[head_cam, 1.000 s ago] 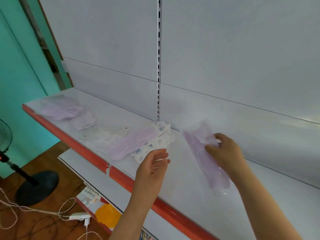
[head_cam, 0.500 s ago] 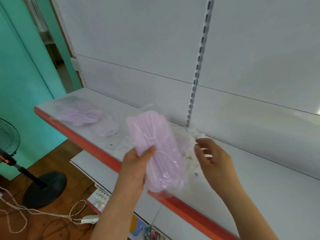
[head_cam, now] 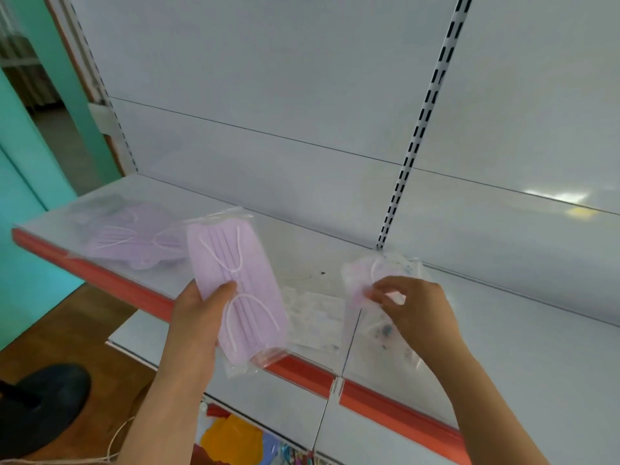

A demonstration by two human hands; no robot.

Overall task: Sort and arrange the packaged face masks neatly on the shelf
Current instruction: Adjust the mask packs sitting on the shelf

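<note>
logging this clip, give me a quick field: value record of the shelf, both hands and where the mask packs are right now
setting: white shelf with red front edge, white back panel
left hand: grips a lilac mask pack, held up in front of the shelf edge
right hand: pinches a pack of lilac and patterned masks lying on the shelf
left end of shelf: pile of lilac packs
between the hands: patterned white pack lying flat
below: lower shelf, colourful items, not identifiable

left hand (head_cam: 193, 317) grips purple mask pack (head_cam: 236, 283); right hand (head_cam: 414, 308) pinches another pack (head_cam: 360, 280).
</note>
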